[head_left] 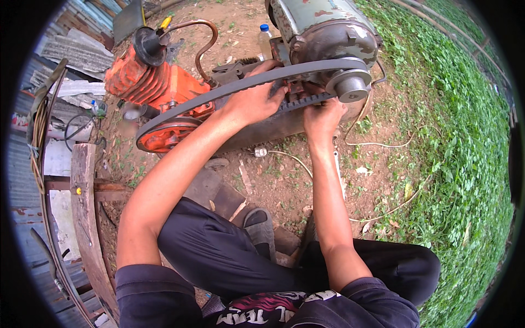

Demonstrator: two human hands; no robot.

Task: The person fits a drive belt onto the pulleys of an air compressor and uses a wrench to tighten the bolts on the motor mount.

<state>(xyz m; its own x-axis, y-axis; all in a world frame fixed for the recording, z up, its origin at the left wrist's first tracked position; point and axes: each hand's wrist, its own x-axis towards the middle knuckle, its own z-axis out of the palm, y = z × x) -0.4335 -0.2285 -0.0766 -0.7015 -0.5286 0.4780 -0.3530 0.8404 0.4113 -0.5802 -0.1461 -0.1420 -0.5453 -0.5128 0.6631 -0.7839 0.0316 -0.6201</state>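
Note:
A grey V-belt [240, 82] runs from the orange flywheel [167, 136] of a compressor pump [158, 82] to a silver pulley [350, 86] on a worn grey-green electric motor [325, 33]. My left hand [252, 104] reaches in beneath the belt's upper run, which crosses over it. Its fingers are apart and bent over the motor mount, their tips partly hidden. Just below the pulley, my right hand [324, 119] is closed by the belt's toothed lower run. What its fingers grip is hidden under the motor.
A dark tank [262, 131] lies under the pump and motor. A copper-coloured pipe [210, 44] curves up from the pump. Behind stands a blue-capped bottle [264, 41]. A pale cord with a clear plug [260, 152] lies on the dirt. Wooden plank [85, 208] at left, grass [465, 164] at right.

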